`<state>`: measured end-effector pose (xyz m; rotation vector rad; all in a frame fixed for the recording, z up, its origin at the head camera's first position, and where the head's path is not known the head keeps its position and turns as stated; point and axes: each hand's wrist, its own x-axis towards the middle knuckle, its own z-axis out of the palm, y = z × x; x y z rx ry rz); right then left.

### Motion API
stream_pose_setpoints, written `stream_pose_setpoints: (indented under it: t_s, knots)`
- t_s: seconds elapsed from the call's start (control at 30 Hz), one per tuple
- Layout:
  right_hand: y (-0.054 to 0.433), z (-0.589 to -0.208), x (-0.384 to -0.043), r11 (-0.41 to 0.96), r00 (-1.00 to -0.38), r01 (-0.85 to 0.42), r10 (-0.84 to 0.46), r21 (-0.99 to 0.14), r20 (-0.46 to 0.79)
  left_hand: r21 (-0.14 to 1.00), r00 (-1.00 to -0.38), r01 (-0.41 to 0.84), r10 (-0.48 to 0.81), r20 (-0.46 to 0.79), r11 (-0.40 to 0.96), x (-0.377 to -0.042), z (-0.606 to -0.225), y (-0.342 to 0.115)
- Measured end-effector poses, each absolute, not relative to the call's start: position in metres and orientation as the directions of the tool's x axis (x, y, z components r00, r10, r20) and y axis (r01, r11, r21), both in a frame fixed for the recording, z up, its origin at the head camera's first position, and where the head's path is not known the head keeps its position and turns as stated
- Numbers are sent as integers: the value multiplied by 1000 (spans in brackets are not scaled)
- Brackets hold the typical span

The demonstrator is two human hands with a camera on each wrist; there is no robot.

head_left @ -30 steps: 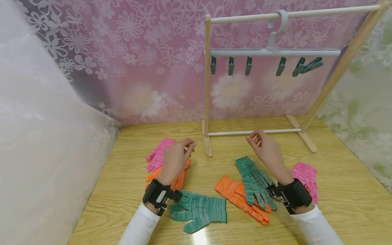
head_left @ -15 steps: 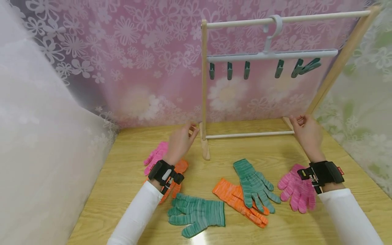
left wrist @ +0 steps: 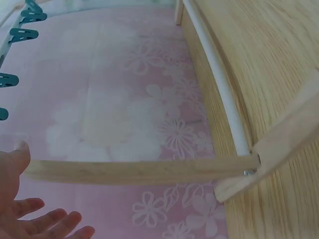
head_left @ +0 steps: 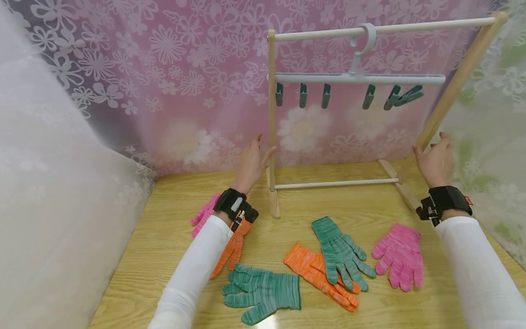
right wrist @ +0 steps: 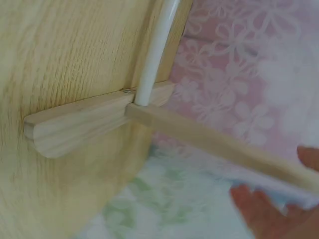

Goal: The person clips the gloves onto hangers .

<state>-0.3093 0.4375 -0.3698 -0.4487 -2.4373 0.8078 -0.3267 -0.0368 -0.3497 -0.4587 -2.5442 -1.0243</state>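
Observation:
My left hand (head_left: 249, 168) is beside the left post (head_left: 272, 114) of a wooden drying rack, with thumb and fingers spread on either side of it. In the left wrist view the fingers are parted and not curled round the wood. My right hand (head_left: 437, 161) is at the slanted right post (head_left: 456, 98), thumb on the inner side and fingers on the outer. Whether either thumb touches its post I cannot tell. From the rack's top bar (head_left: 320, 34) hangs a white hanger (head_left: 357, 78) with several dark green clips (head_left: 326, 96) in a row.
Knitted gloves lie on the wooden table (head_left: 144, 274): a green glove (head_left: 263, 292) and orange glove (head_left: 234, 246) at left, a pink glove (head_left: 203, 214) partly behind my arm. At right are a green glove (head_left: 339, 249) over an orange glove (head_left: 316, 272), and a pink glove (head_left: 399, 256).
Both hands have moved up and forward to the rack's posts, the right one also well to the right. Their fingers have gone from bent together to spread. The gloves stay where they were.

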Motion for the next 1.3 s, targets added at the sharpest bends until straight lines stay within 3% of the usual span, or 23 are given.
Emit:
stream_pose_setpoints:
  t_s: [0.17, 0.4, 0.87, 1.3]
  knots:
    - [463, -381, -320, 754, -885, -38, 280, -656, 372, 678, -884, 452, 189, 428, 579, -341, -353, -23]
    - [475, -386, -325, 591, -900, -190, 215, -784, 380, 689, -857, 497, 173, 486, 528, -350, -360, -18]
    - [477, -391, -326, 536, -912, -183, 220, -824, 346, 667, -853, 496, 165, 496, 557, -352, -367, -19]
    - [468, -389, -325, 619, -910, -110, 251, -778, 329, 682, -871, 476, 193, 452, 555, -353, -364, -23]
